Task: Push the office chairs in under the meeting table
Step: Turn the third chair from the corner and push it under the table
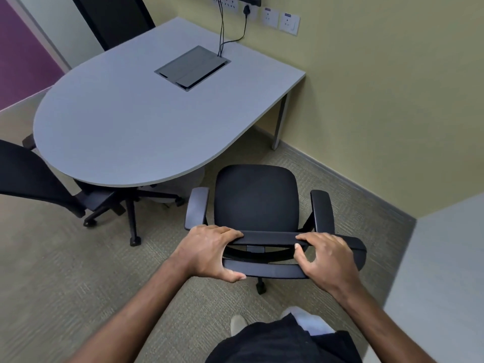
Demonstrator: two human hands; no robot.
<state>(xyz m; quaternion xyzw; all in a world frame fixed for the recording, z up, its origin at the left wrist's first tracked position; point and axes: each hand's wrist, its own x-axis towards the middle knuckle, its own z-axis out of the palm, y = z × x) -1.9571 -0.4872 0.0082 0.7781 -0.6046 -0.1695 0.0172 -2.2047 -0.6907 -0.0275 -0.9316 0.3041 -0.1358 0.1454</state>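
Chair backrest (269, 235) under both hands

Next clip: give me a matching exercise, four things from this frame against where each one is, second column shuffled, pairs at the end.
Things:
1. left hand
2. cable box
3. second chair
4. table leg

Places:
A. set into the table top
B. at the table's left, partly under it
C. by the wall, at the table's right corner
D. on the near chair's backrest

Pairs: 1-D, 2-A, 3-B, 4-C
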